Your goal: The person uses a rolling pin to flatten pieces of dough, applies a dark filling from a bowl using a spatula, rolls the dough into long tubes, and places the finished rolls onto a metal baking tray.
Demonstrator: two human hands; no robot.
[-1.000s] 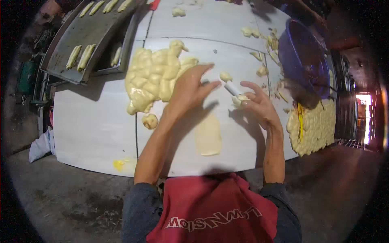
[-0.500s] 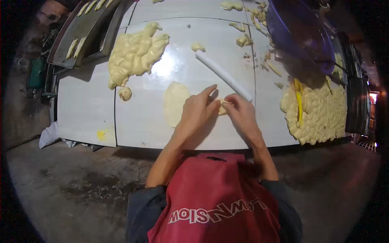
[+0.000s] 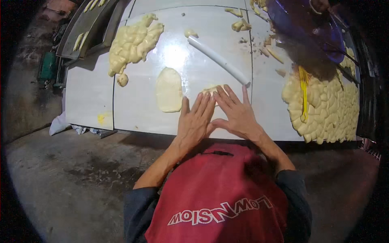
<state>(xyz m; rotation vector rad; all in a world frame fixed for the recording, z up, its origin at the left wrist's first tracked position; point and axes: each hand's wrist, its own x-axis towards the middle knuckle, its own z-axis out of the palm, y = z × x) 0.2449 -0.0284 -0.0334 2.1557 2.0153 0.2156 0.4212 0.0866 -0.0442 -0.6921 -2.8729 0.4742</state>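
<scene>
My left hand (image 3: 196, 119) and my right hand (image 3: 235, 113) lie flat, side by side, fingers stretched over a small piece of pale dough (image 3: 211, 88) that they mostly hide. Just left of them lies a flattened oblong of dough (image 3: 168, 89). Beyond my hands a white rolling pipe (image 3: 219, 60) lies diagonally on the white tiled table (image 3: 89, 97).
A lumpy dough mass (image 3: 133, 40) and small ball (image 3: 122, 79) lie left; metal trays with dough strips (image 3: 83, 38) stand behind. Right are a purple basin (image 3: 291, 24), a wide dough sheet (image 3: 322, 113), a yellow utensil (image 3: 304, 91), scraps, and another person's hand (image 3: 319, 5) at top right.
A second ago my right hand held the pipe; it was then let go on the table. My hands came together on the small dough piece, and their pinched fingers have since stretched out flat.
</scene>
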